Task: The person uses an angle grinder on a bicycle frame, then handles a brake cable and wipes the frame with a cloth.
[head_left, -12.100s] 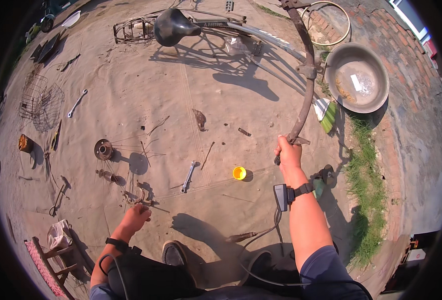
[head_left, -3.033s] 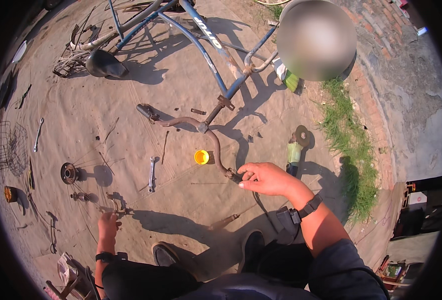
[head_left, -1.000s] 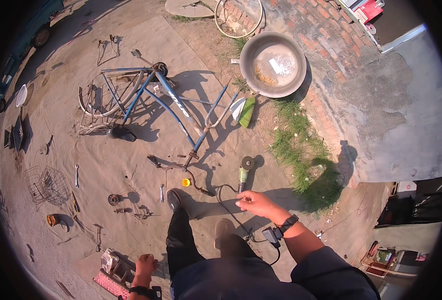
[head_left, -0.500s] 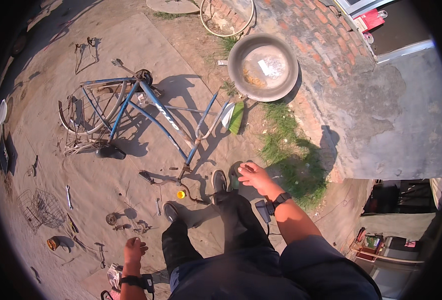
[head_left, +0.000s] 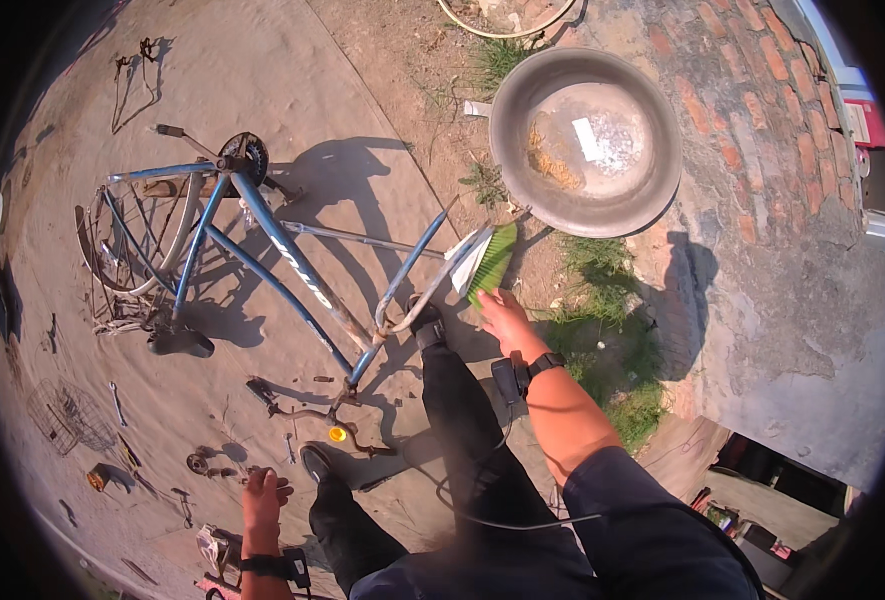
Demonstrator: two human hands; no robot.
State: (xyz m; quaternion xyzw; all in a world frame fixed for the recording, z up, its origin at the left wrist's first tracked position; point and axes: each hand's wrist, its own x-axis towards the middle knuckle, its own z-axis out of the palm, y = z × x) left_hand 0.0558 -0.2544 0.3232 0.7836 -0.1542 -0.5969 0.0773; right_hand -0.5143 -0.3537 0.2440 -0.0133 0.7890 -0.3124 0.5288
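Observation:
My right hand (head_left: pixel 508 322) is stretched forward, its fingers extended at the lower edge of a green, ribbed, fan-shaped thing with a white part (head_left: pixel 495 262), which looks like a broom head. Whether the fingertips touch it I cannot tell. That thing lies by the fork end of a blue bicycle frame (head_left: pixel 294 268), which rests on the ground before me with a rear wheel (head_left: pixel 184 240), a black saddle (head_left: pixel 182 341) and bent handlebars (head_left: pixel 307 412). My left hand (head_left: pixel 264 500) hangs low on the left, fingers loosely bent and apart, holding nothing visible.
A wide round metal basin (head_left: pixel 666 150) stands beyond my right hand, beside grass (head_left: pixel 612 300) and a brick-and-plaster surface (head_left: pixel 762 230). On the left lie a wire basket (head_left: pixel 57 418), a wrench (head_left: pixel 118 403) and small metal parts (head_left: pixel 198 463). A yellow cup-like thing (head_left: pixel 337 434) sits by the handlebars.
My right hand has moved forward to the green fan-shaped thing. The view has shifted, with the basin and bicycle frame now appearing larger. My left hand still hangs low.

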